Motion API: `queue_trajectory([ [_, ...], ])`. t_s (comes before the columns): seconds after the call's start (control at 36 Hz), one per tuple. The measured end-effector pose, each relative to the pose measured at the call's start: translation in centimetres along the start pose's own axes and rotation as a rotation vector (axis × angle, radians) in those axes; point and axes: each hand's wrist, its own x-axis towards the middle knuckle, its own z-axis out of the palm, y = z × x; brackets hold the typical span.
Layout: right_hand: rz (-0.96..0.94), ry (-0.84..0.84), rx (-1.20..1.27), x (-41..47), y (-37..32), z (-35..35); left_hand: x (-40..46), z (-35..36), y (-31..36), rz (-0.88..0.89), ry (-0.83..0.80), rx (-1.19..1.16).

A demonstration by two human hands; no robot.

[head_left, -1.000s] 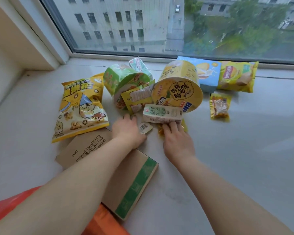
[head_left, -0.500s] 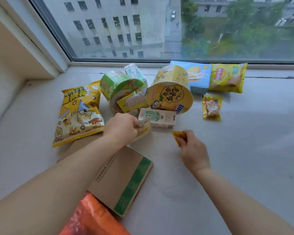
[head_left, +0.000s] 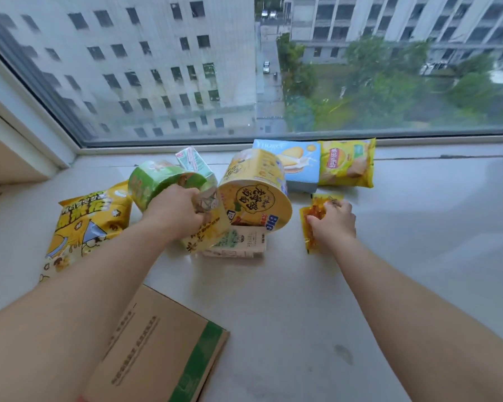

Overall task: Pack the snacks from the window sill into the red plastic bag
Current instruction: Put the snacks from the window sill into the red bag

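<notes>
A cardboard box lies nearest on the window sill. Beyond it, the left hand grips a yellow packet above the milk carton, while the right hand pinches small orange-yellow sachets. Farther back by the glass sit noodle cups and chip bags.

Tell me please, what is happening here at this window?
A person is gathering snacks from the pale window sill. The left hand grips a flat yellow paper snack packet in front of the big yellow instant-noodle cup, which lies on its side. The right hand holds small yellow-orange clear sachets at the sill. The large yellow popcorn bag, the green noodle cup and the other packs remain unpacked. The red bag is barely in view.
</notes>
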Motion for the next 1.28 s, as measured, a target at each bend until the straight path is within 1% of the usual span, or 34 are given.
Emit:
queue_trajectory([
  [0.06, -0.016, 0.026, -0.032, 0.0, 0.8, 1.0, 0.4, 1.1, -0.1, 0.007, -0.061, 0.064],
  [0.08, -0.034, 0.053, -0.024, -0.1, 1.3, 1.5, 0.4, 1.7, -0.3, -0.002, -0.072, 0.054],
  [0.17, -0.102, 0.125, 0.068, -0.3, 2.4, 2.3, 0.5, 2.8, -0.9, -0.049, -0.072, -0.082],
  [0.22, -0.134, 0.179, 0.171, -0.7, 3.0, 2.4, 0.3, 3.1, -1.3, -0.083, -0.091, -0.174],
  [0.28, -0.135, 0.212, 0.252, -1.3, 3.6, 2.3, -0.2, 3.6, -1.6, -0.102, -0.089, -0.222],
  [0.33, -0.119, 0.209, 0.271, -2.0, 3.9, 2.3, -1.0, 4.5, -1.7, -0.111, -0.065, -0.232],
  [0.44, -0.128, 0.160, 0.219, -4.0, 4.6, 2.4, -2.9, 6.0, -1.2, -0.118, -0.034, -0.198],
  [0.58, -0.107, 0.060, 0.162, -8.3, 5.5, 2.5, -5.9, 7.2, 0.0, -0.127, -0.012, -0.086],
  [0.69, -0.082, -0.064, 0.054, -12.3, 5.6, 2.2, -9.4, 7.5, 1.1, -0.154, 0.024, -0.125],
  [0.78, -0.060, -0.138, -0.003, -15.1, 5.4, 1.4, -12.0, 6.9, 1.6, -0.181, 0.078, -0.241],
  [0.89, 0.002, -0.180, 0.053, -18.9, 4.9, -0.5, -15.4, 5.2, 2.5, -0.182, 0.169, -0.341],
  [1.0, -0.034, -0.205, 0.126, -22.2, 4.6, -2.4, -18.6, 3.7, 2.6, -0.197, 0.223, -0.411],
  [1.08, -0.014, -0.217, 0.267, -23.7, 4.6, -3.9, -20.9, 3.2, 1.9, -0.243, 0.259, -0.473],
  [1.14, -0.035, -0.211, 0.338, -24.2, 4.3, -4.8, -22.0, 3.3, 1.1, -0.286, 0.285, -0.497],
  [1.22, -0.083, -0.220, 0.330, -23.7, 2.8, -5.4, -22.7, 3.4, -0.1, -0.353, 0.288, -0.536],
  [1.28, -0.121, -0.256, 0.288, -22.9, 1.6, -4.9, -22.9, 3.6, -0.7, -0.380, 0.281, -0.551],
])
